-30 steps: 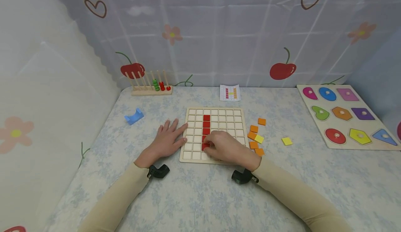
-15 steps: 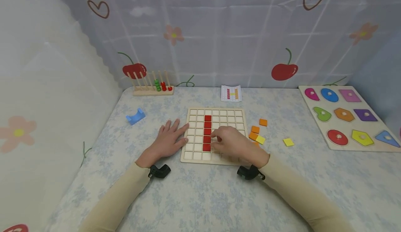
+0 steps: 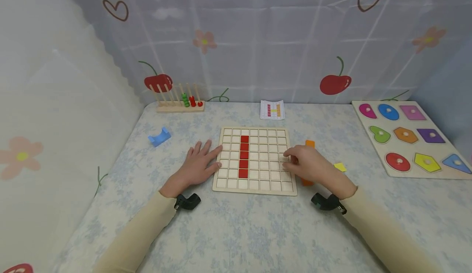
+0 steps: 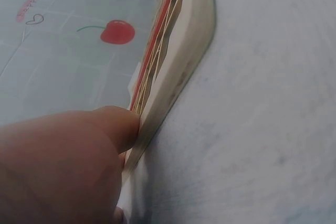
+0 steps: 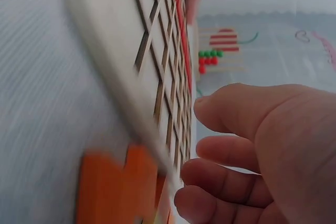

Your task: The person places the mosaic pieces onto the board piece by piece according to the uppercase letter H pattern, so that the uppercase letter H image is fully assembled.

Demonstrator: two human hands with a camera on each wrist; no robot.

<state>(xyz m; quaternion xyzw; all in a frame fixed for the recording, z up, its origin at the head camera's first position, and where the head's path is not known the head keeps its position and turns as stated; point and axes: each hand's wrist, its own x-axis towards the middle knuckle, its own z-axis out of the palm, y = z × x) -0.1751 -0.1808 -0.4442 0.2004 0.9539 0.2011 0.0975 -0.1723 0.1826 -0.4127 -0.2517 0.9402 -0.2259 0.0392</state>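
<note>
Wooden grid board [image 3: 264, 156] lies flat on the surface [image 3: 258, 232], between the two hands. Right hand [image 3: 309, 164] is over the board's right edge, fingers loosely bent with a gap at the thumb, and the right wrist view shows nothing in that grip. Left hand [image 3: 199, 166] is spread out flat-ish, thumb and index at the left edge of the board, not clutching anything.

Under and around the right hand are loose orange tiles [image 3: 309, 143], partly hidden by it, plus a yellow tile [image 3: 340, 167] farther right. Five red tiles [image 3: 244, 155] already sit in the third column, top and bottom cells bare.

My read is that the step is grabbing another tile. I'd pinch one by opposite edges with thumb and index, only one at a time since they're bunched up, then lower it level so it drops inside the cell lines. Keep the left hand lightly on the edge so the board doesn't skid, and keep the sleeve off the reds.

Beyond the board is a little pattern card [image 3: 272, 110] with red, yellow and orange blocks, handy for checking cells. Bead counting rack [image 3: 180, 107] is back left, knobbed shape puzzle [image 3: 409, 147] off right.
</note>
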